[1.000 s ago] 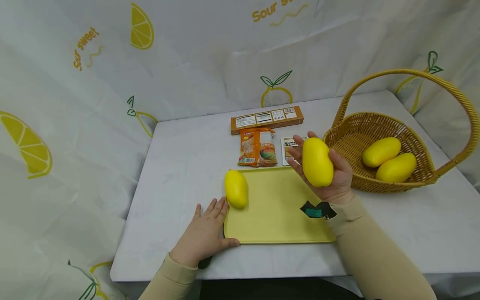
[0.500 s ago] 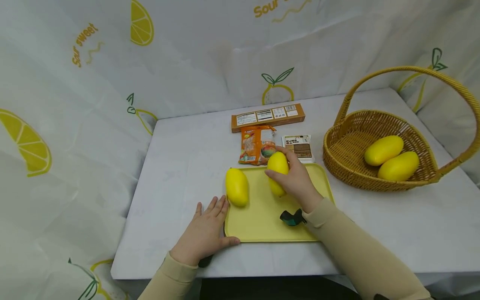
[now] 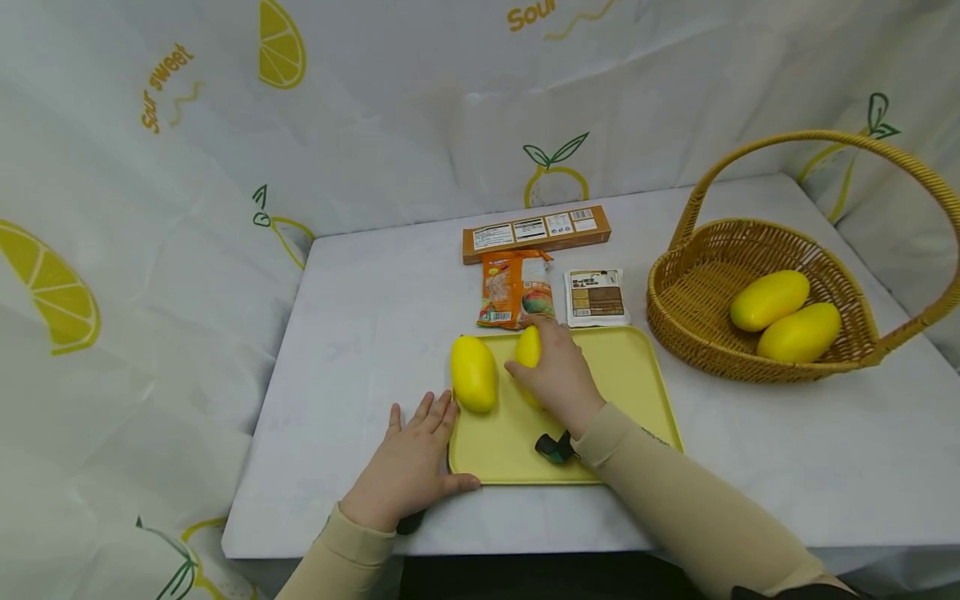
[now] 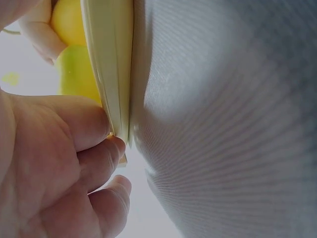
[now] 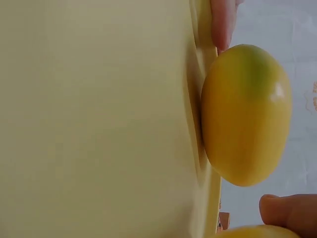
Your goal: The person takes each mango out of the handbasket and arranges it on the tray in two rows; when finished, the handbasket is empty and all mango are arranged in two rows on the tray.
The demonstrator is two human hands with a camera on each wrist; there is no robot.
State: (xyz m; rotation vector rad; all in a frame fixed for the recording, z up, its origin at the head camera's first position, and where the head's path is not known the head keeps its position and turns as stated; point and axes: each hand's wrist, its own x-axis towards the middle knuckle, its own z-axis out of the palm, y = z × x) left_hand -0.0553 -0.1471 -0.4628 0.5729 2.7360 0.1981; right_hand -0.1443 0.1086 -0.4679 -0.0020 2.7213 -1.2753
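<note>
My right hand (image 3: 558, 375) grips a yellow mango (image 3: 528, 346) low over the yellow tray (image 3: 630, 375), with the thumb on its left side and the fingers at its far end. Much of this mango is hidden by the hand; only its edge (image 5: 257, 232) shows at the bottom of the right wrist view. A second mango (image 3: 474, 375) lies along the tray's left side, just left of the held one. Spread out beside the tray's left edge, my left hand (image 3: 408, 471) rests on the table, its fingertips at the rim (image 4: 111, 79) in the left wrist view.
At the right stands a wicker basket (image 3: 686, 348) with a tall handle and two mangoes (image 3: 783, 317) inside. Behind the tray lie an orange snack packet (image 3: 516, 287), a small white-and-brown packet (image 3: 596, 297) and a long brown box (image 3: 536, 234).
From palm-up beside the basket, my right hand has turned over and brought the mango left and down to the tray, close to the other mango. The left hand has stayed in place.
</note>
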